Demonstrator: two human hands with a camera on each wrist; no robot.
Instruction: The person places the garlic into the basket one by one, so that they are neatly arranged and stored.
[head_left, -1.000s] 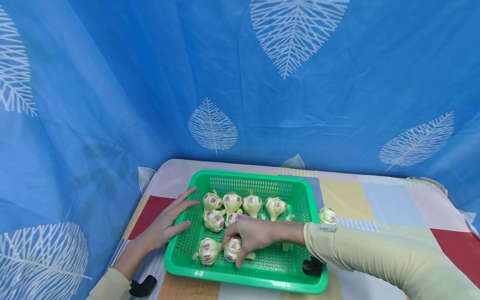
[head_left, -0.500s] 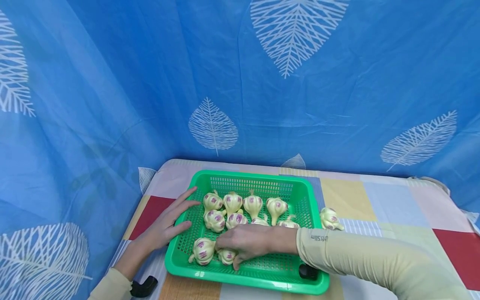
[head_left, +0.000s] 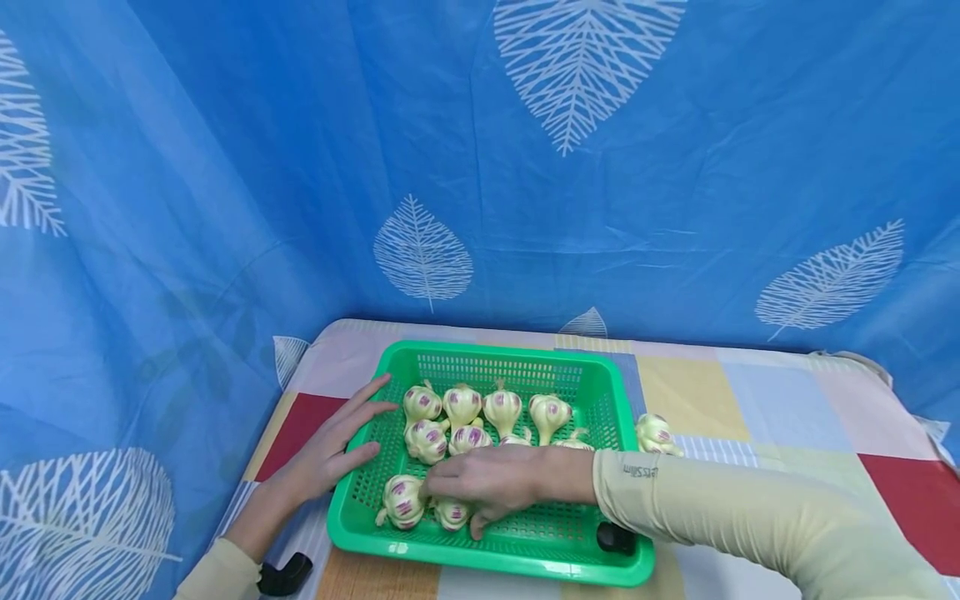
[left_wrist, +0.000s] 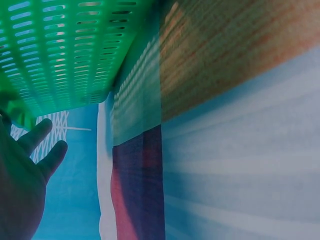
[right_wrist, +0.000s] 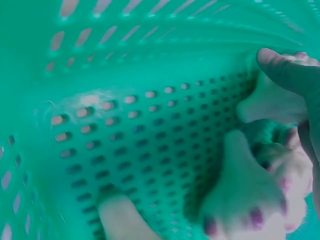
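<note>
A green slotted plastic basket holds several white garlic bulbs with purple streaks. Inside it, near the front, my right hand curls over a garlic bulb. The right wrist view shows my thumb against this bulb, whose pale stem points into the basket. Just left of it lies another garlic bulb. Behind my hand, bulbs stand in two rows, the nearer one partly hidden by the hand. My left hand touches the basket's left side with fingers spread and fairly straight.
One garlic bulb lies on the patchwork tablecloth right of the basket, beside my sleeve. A blue curtain with white leaf prints hangs behind and to the left of the table.
My right hand has shifted slightly left and turned with the front garlic bulb, and the bulb beside it has moved a little left. My left hand stays at the basket's side.
</note>
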